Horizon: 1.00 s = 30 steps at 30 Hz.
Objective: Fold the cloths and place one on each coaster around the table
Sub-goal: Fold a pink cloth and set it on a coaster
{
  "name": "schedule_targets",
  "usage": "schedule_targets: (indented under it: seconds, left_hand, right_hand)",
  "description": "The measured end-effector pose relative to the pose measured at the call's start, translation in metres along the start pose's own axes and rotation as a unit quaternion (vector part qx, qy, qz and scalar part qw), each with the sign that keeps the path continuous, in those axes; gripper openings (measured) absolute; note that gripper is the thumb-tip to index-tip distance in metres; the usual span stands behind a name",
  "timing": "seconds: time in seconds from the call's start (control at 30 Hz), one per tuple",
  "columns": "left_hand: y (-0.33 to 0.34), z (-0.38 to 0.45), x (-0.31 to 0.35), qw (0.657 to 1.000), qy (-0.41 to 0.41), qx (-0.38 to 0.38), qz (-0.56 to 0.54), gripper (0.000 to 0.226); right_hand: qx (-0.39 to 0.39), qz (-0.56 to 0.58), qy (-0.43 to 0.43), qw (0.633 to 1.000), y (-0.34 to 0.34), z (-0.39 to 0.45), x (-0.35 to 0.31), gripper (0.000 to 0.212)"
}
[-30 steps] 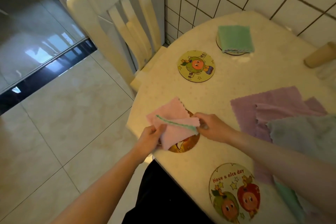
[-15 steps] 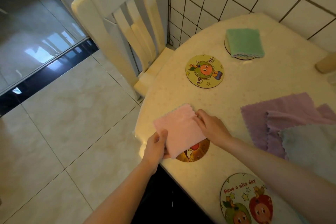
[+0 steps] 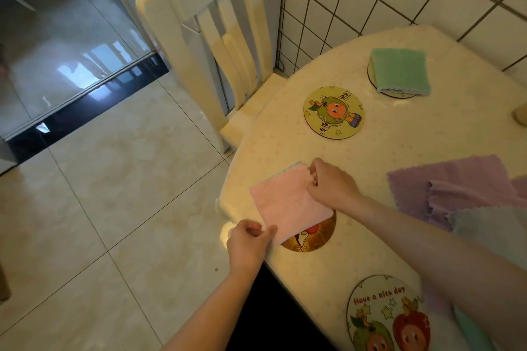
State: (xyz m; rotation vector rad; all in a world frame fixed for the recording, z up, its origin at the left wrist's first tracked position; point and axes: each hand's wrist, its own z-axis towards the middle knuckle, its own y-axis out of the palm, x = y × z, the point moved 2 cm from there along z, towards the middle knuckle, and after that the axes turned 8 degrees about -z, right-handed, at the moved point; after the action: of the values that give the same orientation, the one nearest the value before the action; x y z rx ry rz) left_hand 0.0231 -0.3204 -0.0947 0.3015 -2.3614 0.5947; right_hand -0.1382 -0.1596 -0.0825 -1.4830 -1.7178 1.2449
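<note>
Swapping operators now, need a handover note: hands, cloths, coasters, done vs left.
Left hand pinches the near corner of the folded pink cloth; right hand pinches its far corner. The cloth lies partly over the nearest coaster, off-centre toward the table edge.
Done: folded green cloth sits on the far coaster.
Left: centre the pink cloth. The orange-character coaster and the "Have a nice day" coaster are bare. Purple cloths and a grey-blue cloth lie unfolded at right.
</note>
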Motion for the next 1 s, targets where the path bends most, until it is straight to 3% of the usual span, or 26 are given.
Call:
schedule_targets:
  seconds: [0.17, 0.37, 0.47, 0.57, 0.7, 0.83, 1.0]
  left_hand:
    - [0.012, -0.007, 0.005, 0.997, 0.033, -0.004, 0.073, 0.020]
    - [0.020, -0.004, 0.007, 0.994, 0.005, 0.011, 0.108, 0.017]
    - [0.021, -0.004, 0.008, 0.995, 0.006, 0.013, 0.102, 0.018]
    - [0.021, -0.003, 0.008, 0.995, 0.007, 0.011, 0.099, 0.018]
    - [0.018, -0.002, 0.006, 0.997, -0.010, 0.007, 0.071, 0.022]
    - [0.017, -0.001, 0.006, 0.999, -0.019, -0.004, 0.034, 0.016]
    - [0.006, 0.003, 0.013, 0.992, -0.055, -0.075, -0.085, 0.016]
  right_hand:
    - [-0.033, 0.116, -0.029, 0.992, -0.009, 0.025, -0.017, 0.049]
    - [-0.117, 0.115, -0.005, 0.986, -0.010, 0.041, -0.028, 0.054]
    - [-0.151, 0.119, 0.012, 0.981, -0.015, 0.041, -0.027, 0.047]
    - [-0.177, 0.044, 0.009, 0.983, -0.016, 0.038, -0.028, 0.019]
    - [-0.187, 0.032, 0.003, 0.982, -0.017, 0.038, -0.034, 0.019]
    - [-0.174, 0.102, 0.006, 0.979, -0.023, 0.038, -0.027, 0.044]
    - [-0.154, 0.310, -0.009, 0.938, -0.037, 0.037, -0.012, 0.030]
